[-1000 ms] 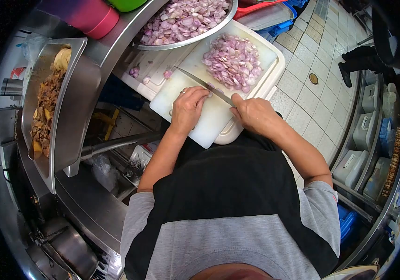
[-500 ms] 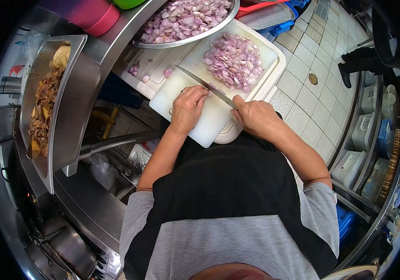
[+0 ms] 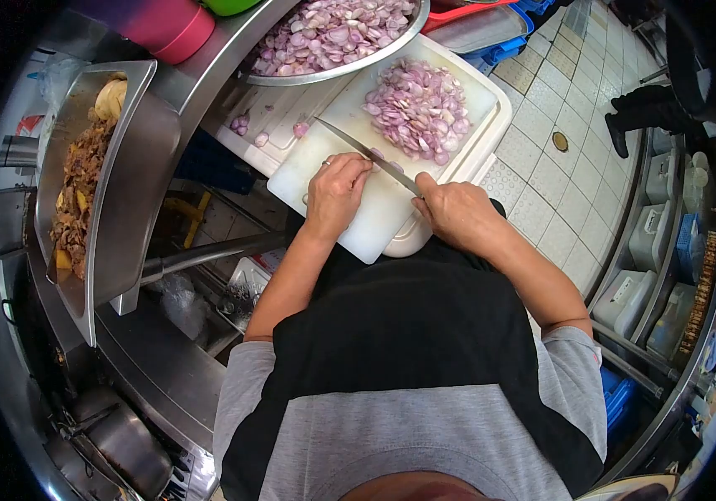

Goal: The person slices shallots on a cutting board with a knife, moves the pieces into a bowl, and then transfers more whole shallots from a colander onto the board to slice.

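Observation:
My right hand (image 3: 456,213) grips the handle of a long kitchen knife (image 3: 349,140), its blade slanting across a white cutting board (image 3: 291,171). Close against the blade, my left hand (image 3: 337,190) has its fingers bent and pinched together on a shallot, which they mostly hide. A cut shallot slice (image 3: 377,154) lies at the far side of the blade. Farther up the board is a heap of sliced pink shallots (image 3: 418,110). A few small shallots (image 3: 300,130) lie left of the knife tip, some on the white surface beneath the board.
A large metal bowl (image 3: 291,81) of sliced shallots stands beyond the board. On the left, a deep steel pan (image 3: 128,192) holds cooked food. Shelves with lidded containers (image 3: 627,292) line the right side. Another person's dark-clad leg (image 3: 625,125) shows at the upper right.
Hardly anything differs. My right hand and the knife have shifted very slightly left; my left hand stays in place at the blade.

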`<state>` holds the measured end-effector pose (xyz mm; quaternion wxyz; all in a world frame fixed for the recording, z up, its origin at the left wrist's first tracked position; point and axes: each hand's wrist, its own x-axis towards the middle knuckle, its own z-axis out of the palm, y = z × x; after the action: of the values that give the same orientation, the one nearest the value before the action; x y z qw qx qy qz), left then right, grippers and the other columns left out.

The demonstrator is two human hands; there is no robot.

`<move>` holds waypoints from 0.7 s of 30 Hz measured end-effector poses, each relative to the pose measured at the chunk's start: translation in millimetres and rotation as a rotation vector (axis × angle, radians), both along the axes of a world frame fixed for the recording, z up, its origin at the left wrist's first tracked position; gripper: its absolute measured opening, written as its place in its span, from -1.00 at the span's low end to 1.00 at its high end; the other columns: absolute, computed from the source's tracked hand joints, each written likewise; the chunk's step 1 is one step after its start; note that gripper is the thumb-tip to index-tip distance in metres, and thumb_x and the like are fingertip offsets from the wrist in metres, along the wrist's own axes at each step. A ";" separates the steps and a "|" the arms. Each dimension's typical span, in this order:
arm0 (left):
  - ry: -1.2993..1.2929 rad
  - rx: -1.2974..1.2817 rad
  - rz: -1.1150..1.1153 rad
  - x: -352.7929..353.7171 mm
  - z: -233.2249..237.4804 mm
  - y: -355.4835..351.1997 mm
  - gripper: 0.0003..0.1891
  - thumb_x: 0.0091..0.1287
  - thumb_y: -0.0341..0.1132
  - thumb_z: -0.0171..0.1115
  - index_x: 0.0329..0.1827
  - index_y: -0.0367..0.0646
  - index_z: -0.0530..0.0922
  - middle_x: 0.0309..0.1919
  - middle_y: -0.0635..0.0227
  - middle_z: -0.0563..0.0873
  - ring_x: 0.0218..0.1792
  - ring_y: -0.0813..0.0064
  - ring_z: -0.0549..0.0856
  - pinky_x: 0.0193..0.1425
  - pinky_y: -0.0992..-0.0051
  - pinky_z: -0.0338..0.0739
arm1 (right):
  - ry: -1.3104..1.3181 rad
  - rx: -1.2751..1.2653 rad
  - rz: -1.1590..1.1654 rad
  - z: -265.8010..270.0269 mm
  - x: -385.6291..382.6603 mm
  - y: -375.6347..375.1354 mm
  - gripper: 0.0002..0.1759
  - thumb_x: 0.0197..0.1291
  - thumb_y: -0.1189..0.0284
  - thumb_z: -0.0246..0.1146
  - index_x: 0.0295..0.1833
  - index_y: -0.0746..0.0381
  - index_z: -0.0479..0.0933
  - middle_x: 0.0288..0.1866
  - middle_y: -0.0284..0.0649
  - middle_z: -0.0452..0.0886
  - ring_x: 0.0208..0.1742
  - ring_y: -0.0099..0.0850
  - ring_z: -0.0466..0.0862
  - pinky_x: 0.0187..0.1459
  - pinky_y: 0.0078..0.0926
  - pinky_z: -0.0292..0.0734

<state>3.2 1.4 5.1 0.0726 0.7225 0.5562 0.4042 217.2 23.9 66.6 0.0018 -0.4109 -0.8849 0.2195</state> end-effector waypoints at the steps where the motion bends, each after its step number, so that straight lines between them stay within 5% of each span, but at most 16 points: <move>1: -0.001 0.000 0.000 -0.1 -0.1 0.5 -0.86 0.11 -0.58 0.36 -0.27 -0.23 0.68 -0.26 0.24 0.72 -0.21 0.19 0.71 -0.10 0.30 0.62 | 0.014 0.002 -0.013 -6.3 -1.9 -0.4 -0.70 0.37 0.27 0.16 -0.12 0.29 0.32 -0.54 0.07 0.61 -0.43 0.10 0.67 -0.40 0.06 0.53; 21: 0.006 -0.010 0.016 -1.2 -3.9 -1.4 -0.86 0.13 -0.57 0.39 -0.26 -0.21 0.67 -0.24 0.23 0.75 -0.19 0.23 0.74 -0.10 0.36 0.63 | 0.095 -0.011 -0.011 -24.8 -12.1 10.8 -0.70 0.37 0.28 0.14 -0.12 0.33 0.35 -0.49 0.09 0.65 -0.38 0.10 0.69 -0.36 0.05 0.57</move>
<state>2.0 0.0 1.2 0.0716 0.7189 0.5641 0.3999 205.1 34.7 41.8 0.0426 -0.4049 -0.8803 0.2435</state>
